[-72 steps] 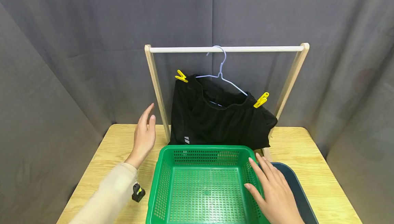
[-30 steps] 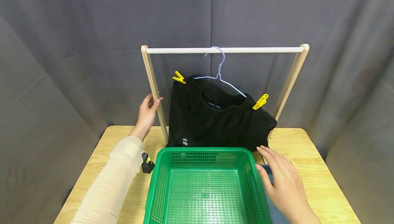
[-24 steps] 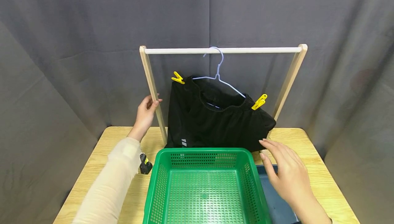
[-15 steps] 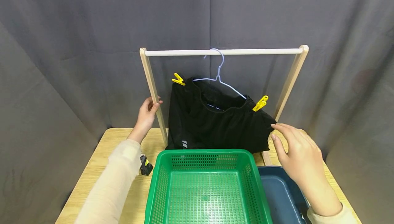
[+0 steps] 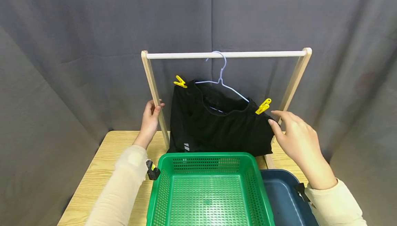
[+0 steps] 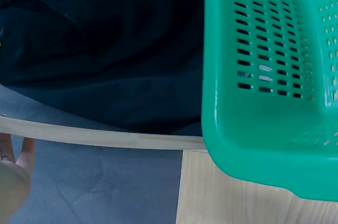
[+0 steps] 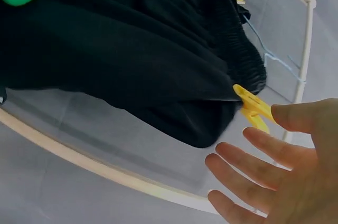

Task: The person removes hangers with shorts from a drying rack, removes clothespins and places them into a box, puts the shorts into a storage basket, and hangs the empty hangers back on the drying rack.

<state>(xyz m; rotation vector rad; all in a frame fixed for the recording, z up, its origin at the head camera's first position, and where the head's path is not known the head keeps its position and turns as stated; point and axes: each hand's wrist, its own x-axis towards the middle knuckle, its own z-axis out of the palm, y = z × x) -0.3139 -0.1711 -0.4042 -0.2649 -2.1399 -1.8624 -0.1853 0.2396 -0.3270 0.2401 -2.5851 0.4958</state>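
Black shorts (image 5: 223, 129) with an elastic waist hang tilted from a lilac hanger (image 5: 231, 88) on the white bar (image 5: 263, 54) of a small rack. Yellow clothespins clip both ends of the waistband, one on the left (image 5: 180, 82) and one on the right (image 5: 263, 107). My left hand (image 5: 149, 120) holds the rack's left wooden post (image 5: 151, 81) between thumb and fingers. Beside the right clothespin, my right hand (image 5: 297, 138) has its fingers spread. In the right wrist view the thumb tip of this hand (image 7: 280, 166) is close to that clothespin (image 7: 253, 109); contact cannot be told.
A green perforated basket (image 5: 201, 155) stands in front of the shorts and hides their lower edge. To its right, a dark blue tray (image 5: 283, 198) lies partly beneath the right forearm. Grey curtains (image 5: 93, 46) surround the wooden table (image 5: 90, 181).
My left hand reached the left post and took hold of it. My right hand rose from beside the basket toward the right clothespin. The shorts still hang in place.
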